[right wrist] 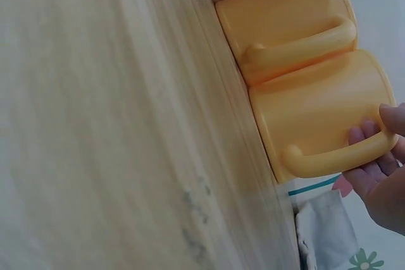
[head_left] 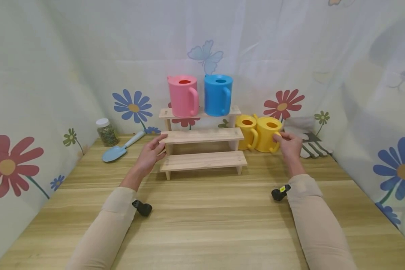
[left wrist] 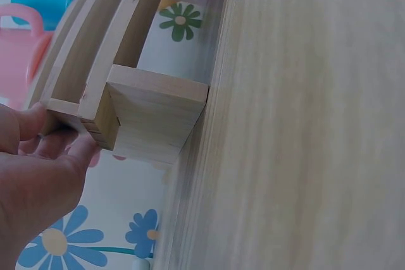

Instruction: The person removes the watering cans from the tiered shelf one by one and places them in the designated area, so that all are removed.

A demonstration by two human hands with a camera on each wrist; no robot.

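Note:
A three-tier wooden shelf stands on the table. My left hand holds the left end of its middle tier, thumb on top and fingers curled at the end, as the left wrist view shows. Two yellow watering cans stand side by side on the table, right of the shelf. My right hand grips the handle of the right yellow watering can, fingers curled around it. The left yellow watering can touches it. On the top tier are a pink watering can and a blue watering can.
At the back left stand a jar with a white lid and a light blue trowel. Grey and white gloves lie at the back right, beyond my right hand. Flower-printed curtains enclose the table.

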